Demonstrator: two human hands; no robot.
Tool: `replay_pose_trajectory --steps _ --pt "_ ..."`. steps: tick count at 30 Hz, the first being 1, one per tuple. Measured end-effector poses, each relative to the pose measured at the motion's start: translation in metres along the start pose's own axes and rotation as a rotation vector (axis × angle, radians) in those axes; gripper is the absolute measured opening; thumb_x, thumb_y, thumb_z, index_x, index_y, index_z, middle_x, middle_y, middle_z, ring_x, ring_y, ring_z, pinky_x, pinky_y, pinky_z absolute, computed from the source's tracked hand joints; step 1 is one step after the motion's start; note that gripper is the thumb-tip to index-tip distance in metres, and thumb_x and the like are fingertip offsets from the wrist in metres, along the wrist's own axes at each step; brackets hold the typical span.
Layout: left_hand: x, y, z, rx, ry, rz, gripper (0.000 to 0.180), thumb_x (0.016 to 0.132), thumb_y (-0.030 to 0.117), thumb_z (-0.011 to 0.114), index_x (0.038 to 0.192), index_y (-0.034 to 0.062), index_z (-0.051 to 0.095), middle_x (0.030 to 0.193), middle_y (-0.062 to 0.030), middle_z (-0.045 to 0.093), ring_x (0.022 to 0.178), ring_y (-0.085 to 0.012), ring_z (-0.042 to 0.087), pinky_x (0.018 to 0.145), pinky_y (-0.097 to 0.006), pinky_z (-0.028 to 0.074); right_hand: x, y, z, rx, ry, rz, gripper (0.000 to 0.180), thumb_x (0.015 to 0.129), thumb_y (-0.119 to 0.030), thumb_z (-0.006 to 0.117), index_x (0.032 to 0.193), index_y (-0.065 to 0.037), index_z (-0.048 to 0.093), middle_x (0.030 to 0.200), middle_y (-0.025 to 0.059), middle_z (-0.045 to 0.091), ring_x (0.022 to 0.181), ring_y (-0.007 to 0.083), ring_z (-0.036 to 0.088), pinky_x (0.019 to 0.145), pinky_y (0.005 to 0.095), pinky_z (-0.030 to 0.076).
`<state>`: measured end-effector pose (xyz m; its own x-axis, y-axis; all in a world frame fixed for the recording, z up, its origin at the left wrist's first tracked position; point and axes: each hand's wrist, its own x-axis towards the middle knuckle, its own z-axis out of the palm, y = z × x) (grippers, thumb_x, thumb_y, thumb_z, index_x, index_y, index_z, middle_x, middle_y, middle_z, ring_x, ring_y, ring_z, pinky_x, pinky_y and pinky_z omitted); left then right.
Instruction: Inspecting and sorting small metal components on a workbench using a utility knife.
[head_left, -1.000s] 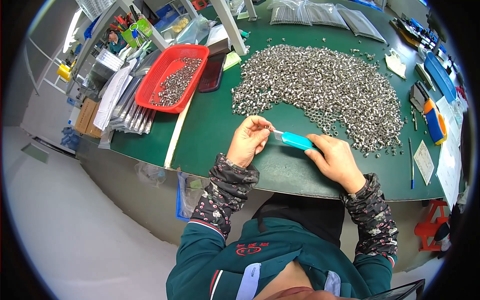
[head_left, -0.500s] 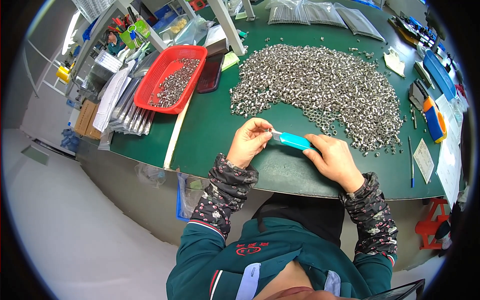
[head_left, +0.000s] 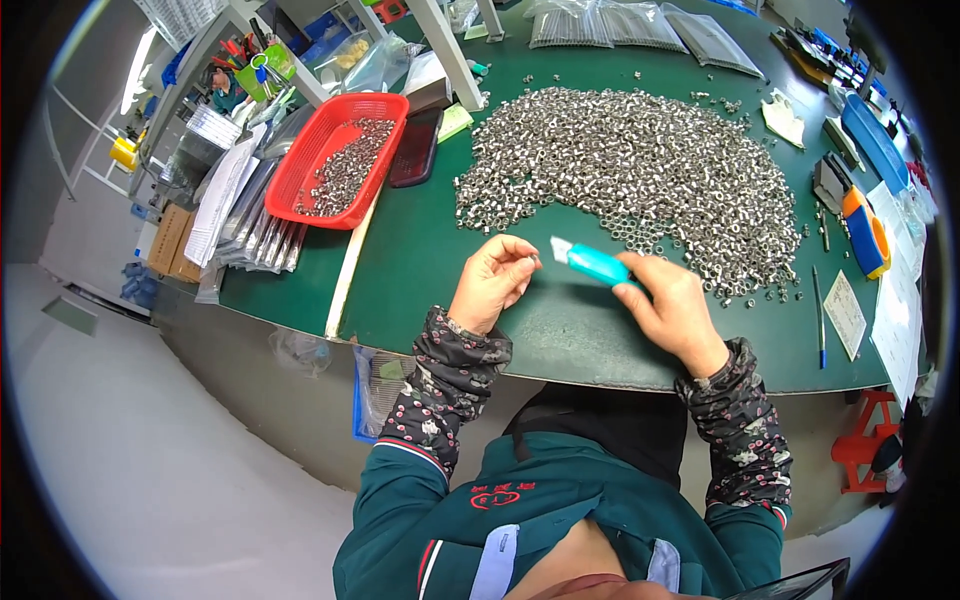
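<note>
- Left hand (head_left: 492, 282): raised just above the green table (head_left: 440, 250), fingers curled inward with thumb and forefinger pinched together at a very small metal part (head_left: 533, 263); the part is too small to identify.
- Right hand (head_left: 672, 308): closed around the rear half of a turquoise handheld tool (head_left: 597, 265), whose pale tip (head_left: 560, 249) points toward the left fingertips and sits just beside them, slightly apart.
- Turquoise handheld tool: held roughly level, between the two hands and above the bare table surface, near the front edge of the heap.
- Heap of small silvery metal parts (head_left: 640, 170): spread broadly over the centre of the table, just beyond both hands; stray pieces lie scattered at its margins.
- Red plastic basket (head_left: 310, 170): to the left of the heap, holding a smaller quantity of the same silvery parts; a dark flat tray (head_left: 415, 150) lies beside it.
- Pale wooden strip (head_left: 348, 265): lies on the table running from the basket toward the near edge.
- Stacked clear bags (head_left: 250, 215): at the left edge of the table, beside the basket.
- Orange and blue tape dispenser (head_left: 866, 230): at the right of the table, with a pen (head_left: 818, 315) and a paper slip (head_left: 845, 312) near it.
- Patterned sleeve covers (head_left: 450, 375): worn on both forearms over a dark green jacket (head_left: 560, 520).
</note>
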<state>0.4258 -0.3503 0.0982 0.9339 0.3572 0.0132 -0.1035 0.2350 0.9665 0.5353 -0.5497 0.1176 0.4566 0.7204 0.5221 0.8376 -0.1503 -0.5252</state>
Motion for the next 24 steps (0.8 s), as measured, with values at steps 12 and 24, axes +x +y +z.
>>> replay_pose_trajectory --steps 12,24 --pt "0.023 0.010 0.061 0.387 -0.192 -0.225 0.011 0.079 0.013 0.051 0.085 0.0045 0.052 0.063 0.0018 0.042 0.049 -0.0035 0.037 0.043 -0.017 0.030 -0.003 0.032 -0.026 0.353 0.465 0.343 0.023 0.079 -0.017 0.054 0.096 -0.002 0.053 0.060 0.0004 0.047 0.054 0.0061 0.043 0.050 0.0210 0.036" --pt "0.040 -0.017 0.113 1.242 -0.167 0.413 0.018 0.064 0.007 0.063 0.081 0.0094 0.058 0.081 -0.0063 0.044 0.075 -0.0229 0.051 0.065 -0.033 0.044 -0.004 0.030 -0.026 0.292 0.455 0.305 0.024 0.078 -0.019 0.055 0.094 -0.002 0.054 0.069 0.0065 0.055 0.060 0.0119 0.052 0.056 0.0244 0.041"
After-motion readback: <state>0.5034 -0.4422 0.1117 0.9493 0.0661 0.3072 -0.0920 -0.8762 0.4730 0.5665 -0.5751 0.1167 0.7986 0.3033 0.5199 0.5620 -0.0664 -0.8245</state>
